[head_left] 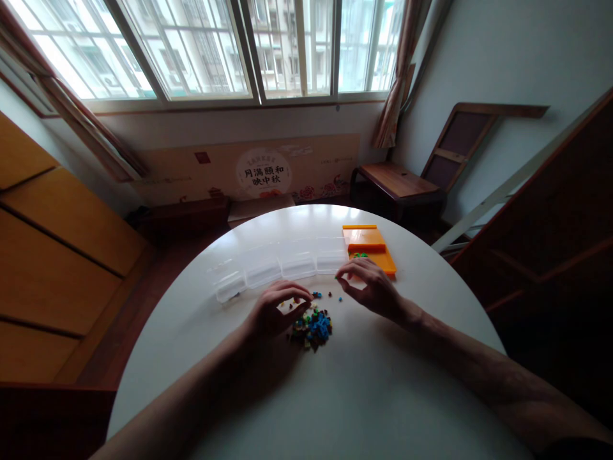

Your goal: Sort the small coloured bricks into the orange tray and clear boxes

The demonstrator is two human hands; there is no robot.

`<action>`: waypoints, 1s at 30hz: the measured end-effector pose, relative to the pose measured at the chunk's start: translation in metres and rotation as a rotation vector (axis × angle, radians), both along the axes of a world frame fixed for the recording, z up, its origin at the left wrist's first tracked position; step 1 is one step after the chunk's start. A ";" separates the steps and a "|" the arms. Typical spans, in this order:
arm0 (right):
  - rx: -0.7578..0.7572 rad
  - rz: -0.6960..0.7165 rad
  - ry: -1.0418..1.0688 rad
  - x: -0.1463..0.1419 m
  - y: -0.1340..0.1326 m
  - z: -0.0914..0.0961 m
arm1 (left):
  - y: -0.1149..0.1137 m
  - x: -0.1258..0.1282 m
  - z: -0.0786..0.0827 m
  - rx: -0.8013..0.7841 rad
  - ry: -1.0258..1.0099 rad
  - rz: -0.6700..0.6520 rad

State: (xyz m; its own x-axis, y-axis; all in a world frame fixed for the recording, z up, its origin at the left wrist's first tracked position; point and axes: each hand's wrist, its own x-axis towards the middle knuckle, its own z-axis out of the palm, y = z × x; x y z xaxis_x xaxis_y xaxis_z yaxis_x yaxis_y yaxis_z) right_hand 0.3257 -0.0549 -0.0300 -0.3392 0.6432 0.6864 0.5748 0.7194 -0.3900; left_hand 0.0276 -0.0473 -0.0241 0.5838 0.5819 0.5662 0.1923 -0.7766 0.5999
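A pile of small plastic pieces [318, 326], blue, green, yellow and dark brown, lies on the white round table [335, 396]. My left hand [278, 310] is over the pile's left side, thumb and fingers curled together at the tips; whatever they pinch is too small to make out. Right of the pile, my right hand [371, 287] is raised a little, with a small green piece [336, 277] apparently pinched between thumb and forefinger. A few loose pieces, among them a blue one [340, 299], are scattered between the hands.
A row of clear plastic compartments [263, 271] curves behind my hands. An orange tray [383, 260] with some green pieces stands behind my right hand, partly hidden by it. Beyond the table are a wooden chair [397, 180] and a window [205, 57].
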 end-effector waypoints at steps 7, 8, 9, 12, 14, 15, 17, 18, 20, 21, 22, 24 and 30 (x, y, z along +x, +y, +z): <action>-0.064 -0.330 -0.105 0.040 0.025 -0.020 | 0.009 -0.019 -0.005 0.121 0.202 0.055; -0.063 -0.367 -0.112 0.043 0.026 -0.022 | 0.009 -0.020 -0.005 0.111 0.210 0.054; -0.061 -0.399 -0.119 0.044 0.027 -0.023 | 0.009 -0.022 -0.005 0.102 0.217 0.047; -0.050 -0.442 -0.134 0.041 0.026 -0.023 | 0.010 -0.024 -0.005 0.087 0.231 0.018; -0.048 -0.403 -0.145 0.036 0.023 -0.018 | 0.011 -0.025 -0.004 0.090 0.233 -0.008; -0.049 -0.359 -0.150 0.032 0.021 -0.016 | 0.012 -0.026 -0.003 0.092 0.233 -0.028; -0.050 -0.227 -0.165 0.025 0.015 -0.010 | 0.013 -0.027 0.000 0.084 0.233 -0.072; -0.046 -0.149 -0.172 0.021 0.012 -0.007 | 0.013 -0.027 0.001 0.074 0.234 -0.090; -0.037 0.011 -0.195 0.013 0.005 -0.003 | 0.013 -0.028 0.004 0.050 0.234 -0.106; -0.033 0.083 -0.209 0.010 0.002 -0.001 | 0.013 -0.027 0.005 0.041 0.232 -0.106; -0.031 0.142 -0.223 0.007 0.000 0.000 | 0.013 -0.027 0.005 0.036 0.230 -0.102; -0.032 0.220 -0.251 0.003 -0.004 0.001 | 0.012 -0.026 0.003 0.035 0.221 -0.087; -0.055 0.252 -0.284 0.000 -0.005 0.000 | 0.012 -0.027 -0.002 -0.005 0.231 -0.095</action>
State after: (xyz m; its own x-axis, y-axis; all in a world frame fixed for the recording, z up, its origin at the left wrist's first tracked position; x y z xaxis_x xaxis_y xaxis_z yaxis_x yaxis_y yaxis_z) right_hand 0.3255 -0.0596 -0.0297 -0.6636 0.5482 0.5090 0.4731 0.8346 -0.2821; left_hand 0.0006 -0.0351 -0.0265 0.7494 0.5212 0.4084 0.2514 -0.7946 0.5527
